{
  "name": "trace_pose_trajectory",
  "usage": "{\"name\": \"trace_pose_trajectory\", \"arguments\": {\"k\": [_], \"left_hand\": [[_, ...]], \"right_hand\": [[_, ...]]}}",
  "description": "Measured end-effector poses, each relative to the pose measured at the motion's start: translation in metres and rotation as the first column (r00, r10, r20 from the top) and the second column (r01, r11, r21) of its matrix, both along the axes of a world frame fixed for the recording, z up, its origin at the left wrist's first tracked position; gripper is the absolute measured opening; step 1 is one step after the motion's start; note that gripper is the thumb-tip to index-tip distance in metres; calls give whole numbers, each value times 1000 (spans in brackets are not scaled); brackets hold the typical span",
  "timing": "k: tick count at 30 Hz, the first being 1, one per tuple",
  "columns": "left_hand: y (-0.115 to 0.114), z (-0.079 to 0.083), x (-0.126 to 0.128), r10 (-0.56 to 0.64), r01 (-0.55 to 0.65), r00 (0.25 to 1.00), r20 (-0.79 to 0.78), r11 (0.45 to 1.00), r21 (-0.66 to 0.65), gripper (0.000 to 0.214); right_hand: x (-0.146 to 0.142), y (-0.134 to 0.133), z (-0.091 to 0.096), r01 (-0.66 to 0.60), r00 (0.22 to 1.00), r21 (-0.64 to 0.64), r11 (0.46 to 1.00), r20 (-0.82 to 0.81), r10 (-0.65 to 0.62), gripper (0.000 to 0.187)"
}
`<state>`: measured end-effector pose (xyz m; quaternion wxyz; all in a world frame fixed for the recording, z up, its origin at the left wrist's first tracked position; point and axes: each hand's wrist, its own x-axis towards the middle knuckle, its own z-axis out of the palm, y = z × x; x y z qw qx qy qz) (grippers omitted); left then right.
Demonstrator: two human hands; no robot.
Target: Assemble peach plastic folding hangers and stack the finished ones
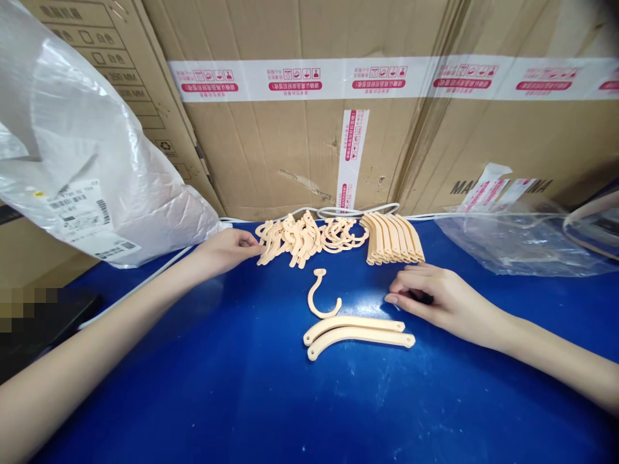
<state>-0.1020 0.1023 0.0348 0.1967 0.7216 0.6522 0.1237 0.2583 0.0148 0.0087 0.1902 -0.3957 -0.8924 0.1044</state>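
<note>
My left hand (227,250) reaches to the left end of a heap of peach plastic hooks (309,237) at the back of the blue table (232,386); its fingertips are pinched at a hook there. My right hand (432,296) rests on the table with fingers curled, holding nothing I can see, just below a neat stack of curved peach hanger arms (393,238). Between my hands lie a single hook (321,298) and two curved arms (358,335) side by side.
Large taped cardboard boxes (309,129) wall off the back. A white plastic bag with labels (72,161) hangs over the left. Clear plastic bags (517,241) lie at the back right. A white cable (145,277) runs along the table's rear.
</note>
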Motion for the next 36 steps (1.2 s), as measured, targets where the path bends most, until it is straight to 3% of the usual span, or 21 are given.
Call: {"name": "trace_pose_trajectory", "arguments": {"k": [16, 23, 26, 30, 33, 36], "left_hand": [[-10, 3, 6, 131, -130, 980, -150, 991, 16, 46], [-10, 4, 9, 188, -190, 962, -197, 982, 10, 33], [-11, 7, 6, 207, -201, 961, -184, 978, 48, 30], [-18, 16, 6, 217, -190, 968, -127, 962, 196, 32], [-33, 22, 18, 118, -97, 992, -46, 940, 327, 32], [-57, 22, 40, -200, 179, 980, 1, 877, 446, 31]], "right_hand": [[-1, 1, -2, 17, 1000, -38, 999, -12, -17, 25], [-1, 1, -3, 17, 999, -55, 998, -27, -18, 25], [0, 0, -3, 13, 999, -50, 999, -29, -14, 24], [0, 0, -4, 4, 999, -40, 999, -35, -6, 23], [0, 0, -5, 7, 998, -14, 1000, -64, -8, 19], [-2, -4, -4, 57, 988, 71, 996, -144, -46, 16]]}}
